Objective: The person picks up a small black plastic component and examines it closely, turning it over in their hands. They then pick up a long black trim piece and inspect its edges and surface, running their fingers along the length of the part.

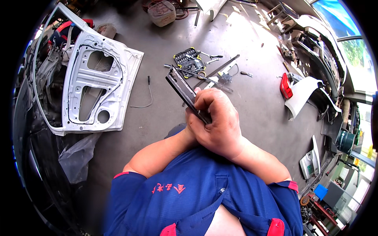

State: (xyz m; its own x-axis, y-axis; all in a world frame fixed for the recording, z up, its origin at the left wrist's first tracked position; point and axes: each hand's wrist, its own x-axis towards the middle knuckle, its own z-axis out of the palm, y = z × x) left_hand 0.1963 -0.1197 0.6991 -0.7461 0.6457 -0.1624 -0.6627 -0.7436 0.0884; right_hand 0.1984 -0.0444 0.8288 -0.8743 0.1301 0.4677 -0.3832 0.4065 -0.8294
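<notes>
A narrow dark strip [182,86], which looks like car trim, slants up and away to the left from my hands. My right hand [221,122] is closed with bent fingers around its near end. Under it, my left hand [191,125] grips the same end from the left side; most of its fingers are hidden behind the right hand. Beyond the strip on the floor lie an open socket set case [188,58], wrenches [212,59] and a metal rail assembly [221,76] that resembles a window regulator.
A bare white car door panel [88,78] stands at the left, above a crumpled plastic sheet [78,157]. A thin rod with a black handle [149,84] and a screwdriver [247,73] lie on the floor. A red tail light [286,86] and bumper parts line the right.
</notes>
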